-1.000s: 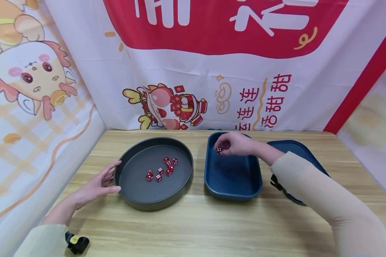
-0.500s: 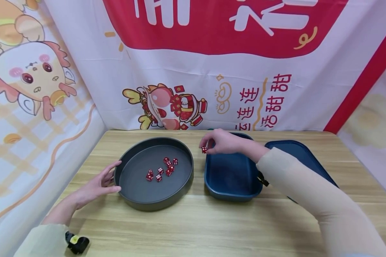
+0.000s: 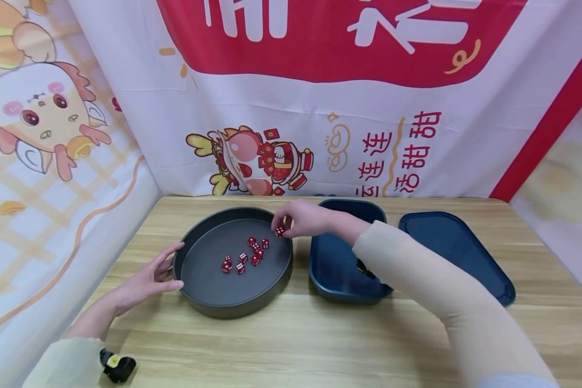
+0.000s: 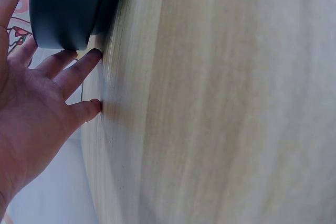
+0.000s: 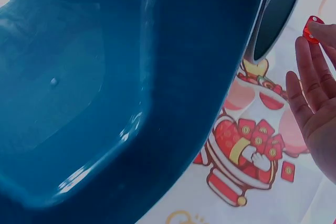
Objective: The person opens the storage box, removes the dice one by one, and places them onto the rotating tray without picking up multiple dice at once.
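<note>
A red die point(image 3: 279, 231) with white pips is pinched between the thumb and fingertips of my right hand point(image 3: 305, 218), over the right rim of the round dark grey pan point(image 3: 206, 248). In the right wrist view the die point(image 5: 313, 29) shows at the fingertips, the other fingers stretched out below it. Several more red dice point(image 3: 255, 249) lie loosely grouped on the pan's floor. At the pan's left side rests my left hand point(image 3: 143, 283), thumb and fingers spread along the wall. The left wrist view shows its fingertips point(image 4: 94, 53) by the pan's lower edge.
A deep blue rectangular pan point(image 3: 339, 264) stands right of the round one, partly under my right forearm. Farther right lies a shallow dark blue tray point(image 3: 458, 250). All stand on a wood-grain table point(image 3: 271, 350), with printed cloth point(image 3: 252, 102) hanging behind and at the sides.
My right hand has carried the die leftward from above the blue rectangular pan to the round pan's right rim. The left hand and the dice in the round pan have stayed put.
</note>
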Available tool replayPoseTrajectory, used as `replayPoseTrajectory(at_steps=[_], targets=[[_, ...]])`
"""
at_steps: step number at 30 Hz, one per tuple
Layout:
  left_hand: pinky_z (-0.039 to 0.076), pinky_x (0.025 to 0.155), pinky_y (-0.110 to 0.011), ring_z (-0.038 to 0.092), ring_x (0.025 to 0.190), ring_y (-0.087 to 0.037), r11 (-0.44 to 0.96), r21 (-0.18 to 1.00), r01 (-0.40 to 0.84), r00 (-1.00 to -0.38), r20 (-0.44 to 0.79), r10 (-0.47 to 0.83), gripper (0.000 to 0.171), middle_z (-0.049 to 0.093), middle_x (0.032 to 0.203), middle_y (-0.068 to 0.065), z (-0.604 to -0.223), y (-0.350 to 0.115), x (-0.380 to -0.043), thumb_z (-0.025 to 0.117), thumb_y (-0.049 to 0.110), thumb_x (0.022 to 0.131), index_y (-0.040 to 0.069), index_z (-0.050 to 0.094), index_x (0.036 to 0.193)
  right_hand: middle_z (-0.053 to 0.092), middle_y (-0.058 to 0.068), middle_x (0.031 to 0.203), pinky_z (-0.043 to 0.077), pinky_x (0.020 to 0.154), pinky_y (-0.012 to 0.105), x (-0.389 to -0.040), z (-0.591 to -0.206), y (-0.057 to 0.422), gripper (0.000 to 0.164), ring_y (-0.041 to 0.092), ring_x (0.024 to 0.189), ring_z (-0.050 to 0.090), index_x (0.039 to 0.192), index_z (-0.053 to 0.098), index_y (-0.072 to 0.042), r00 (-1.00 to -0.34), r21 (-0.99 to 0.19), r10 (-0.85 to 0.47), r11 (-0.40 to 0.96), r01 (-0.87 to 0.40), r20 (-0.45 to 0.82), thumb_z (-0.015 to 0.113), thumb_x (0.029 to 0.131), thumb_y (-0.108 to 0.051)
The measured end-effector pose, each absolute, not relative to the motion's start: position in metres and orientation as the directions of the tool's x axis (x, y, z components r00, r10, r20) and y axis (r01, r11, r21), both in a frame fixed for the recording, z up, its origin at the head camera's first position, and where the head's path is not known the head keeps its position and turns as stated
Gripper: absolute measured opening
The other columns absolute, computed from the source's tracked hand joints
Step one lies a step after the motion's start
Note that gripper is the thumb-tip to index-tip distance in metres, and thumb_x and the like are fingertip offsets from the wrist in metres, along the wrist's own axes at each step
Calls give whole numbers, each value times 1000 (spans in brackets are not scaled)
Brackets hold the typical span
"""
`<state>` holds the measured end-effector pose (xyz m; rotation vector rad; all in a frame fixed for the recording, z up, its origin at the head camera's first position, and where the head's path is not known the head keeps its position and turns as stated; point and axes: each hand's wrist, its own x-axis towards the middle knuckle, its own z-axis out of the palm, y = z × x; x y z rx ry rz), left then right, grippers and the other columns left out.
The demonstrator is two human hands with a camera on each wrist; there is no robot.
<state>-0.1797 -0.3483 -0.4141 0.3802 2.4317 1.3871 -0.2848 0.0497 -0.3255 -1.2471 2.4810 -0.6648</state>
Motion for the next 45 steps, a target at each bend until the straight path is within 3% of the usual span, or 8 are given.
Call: replayPoseTrajectory(at_steps=[13, 27, 45], targets=[[22, 103, -67, 13, 137, -56, 497, 865, 65, -917, -144, 371, 87, 7, 155, -33, -414, -348, -180, 67, 14, 93, 15, 8, 157, 65, -5, 94, 50, 73, 21, -287, -343, 16, 20, 14, 83, 57, 106, 73, -13, -564, -464, -812, 562, -684, -152, 69, 89, -4], [18, 104, -69, 10, 137, -57, 490, 870, 46, -920, -155, 360, 87, 5, 154, -35, -414, -347, -180, 67, 14, 93, 16, 7, 157, 67, -3, 95, 50, 75, 22, -292, -353, 4, 20, 15, 84, 59, 104, 74, -15, -582, -450, -768, 633, -630, -266, 69, 89, -3], [22, 103, -68, 13, 137, -56, 502, 863, 60, -921, -146, 362, 88, 7, 154, -35, -413, -347, -179, 67, 14, 93, 17, 7, 157, 68, 10, 105, 49, 75, 25, -292, -342, 34, 20, 20, 85, 57, 109, 72, -6, -566, -540, -808, 553, -634, -163, 70, 89, -4]])
